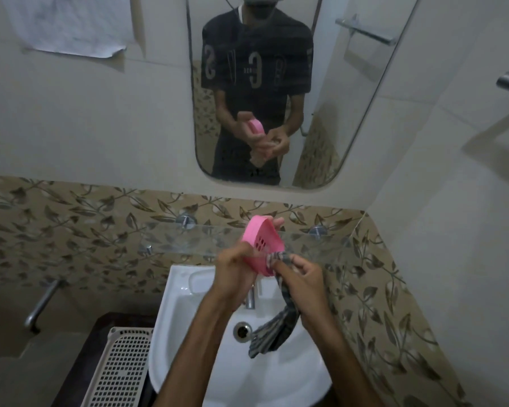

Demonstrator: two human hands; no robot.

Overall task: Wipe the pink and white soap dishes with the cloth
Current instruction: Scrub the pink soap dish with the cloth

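Observation:
My left hand (235, 268) grips the pink soap dish (262, 245) and holds it tilted above the white sink, its perforated inside facing me. My right hand (300, 271) pinches a grey striped cloth (276, 321) and presses a bunched end of it against the dish's lower right rim. The rest of the cloth hangs down over the basin. No white soap dish shows in this view.
A white sink (188, 333) with a drain (243, 331) and a chrome tap (249, 298) lies below the hands. A glass shelf (188, 239) runs along the wall behind the dish. A perforated white basket (121, 368) stands left of the sink. A mirror (276, 83) hangs above.

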